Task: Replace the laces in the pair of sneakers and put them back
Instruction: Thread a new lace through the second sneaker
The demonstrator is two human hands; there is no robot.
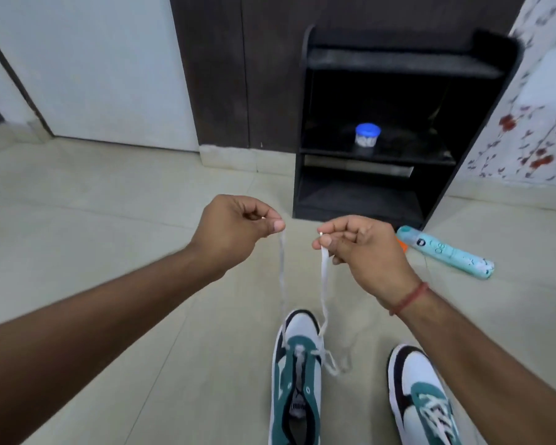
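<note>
Two white, teal and black sneakers stand on the tiled floor. The left sneaker (pixel 297 377) has a white lace (pixel 324 284) threaded only through its lowest eyelets. Both lace ends run upward. My left hand (pixel 238 228) pinches one end between thumb and forefinger. My right hand (pixel 360 245) pinches the other end, its tip showing above the thumb. The hands are level, a short gap apart, above the shoe's toe. The right sneaker (pixel 421 396) is fully laced and partly hidden by my right forearm.
A black shelf unit (pixel 398 123) stands ahead against the dark wall, with a blue-lidded jar (pixel 367 136) on its middle shelf. A light-blue spray can (pixel 446 252) lies on the floor by the shelf's foot. A flowered cloth (pixel 540 123) hangs at the right.
</note>
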